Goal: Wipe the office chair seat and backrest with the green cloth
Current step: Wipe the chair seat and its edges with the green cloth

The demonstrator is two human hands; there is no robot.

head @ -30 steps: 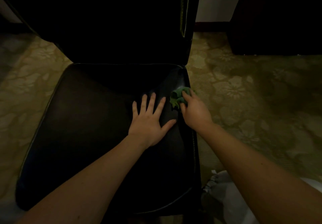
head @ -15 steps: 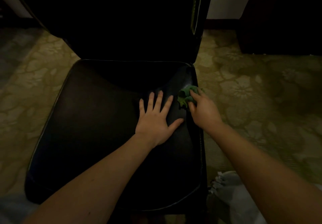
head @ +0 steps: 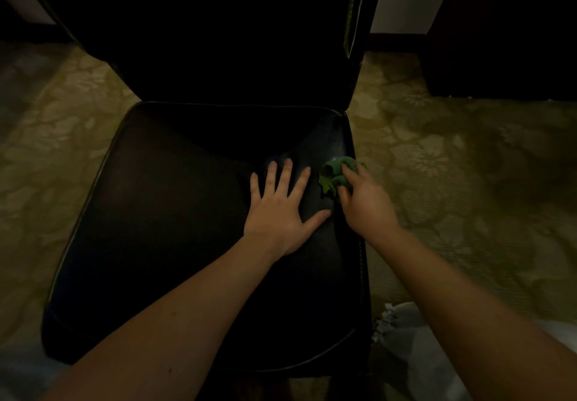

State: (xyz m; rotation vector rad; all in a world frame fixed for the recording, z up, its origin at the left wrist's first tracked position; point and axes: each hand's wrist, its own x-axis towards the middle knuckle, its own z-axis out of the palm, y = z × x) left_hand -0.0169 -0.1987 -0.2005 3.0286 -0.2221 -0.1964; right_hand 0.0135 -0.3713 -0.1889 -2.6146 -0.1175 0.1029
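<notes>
1. Green cloth (head: 331, 178) shows in my head view as a bunched wad at the right edge of the seat (head: 175, 213), nearer the back corner than the front.
2. My right hand (head: 367, 205) grips it. The fingers (head: 346, 170) curl over the wad and press it onto the seat's right edge, and the palm hides part of the cloth.
3. My left hand (head: 278, 218) lies flat on the seat just beside the cloth, with its fingers straight, spread wide and holding nothing. The thumb points toward the right hand.
4. The backrest (head: 218, 41) stands upright from the seat's rear edge, almost black in this light.
5. Patterned carpet (head: 468, 182) surrounds the chair. Something pale and crumpled (head: 402, 332) lies on it near the seat's front right corner; I cannot tell what it is.
</notes>
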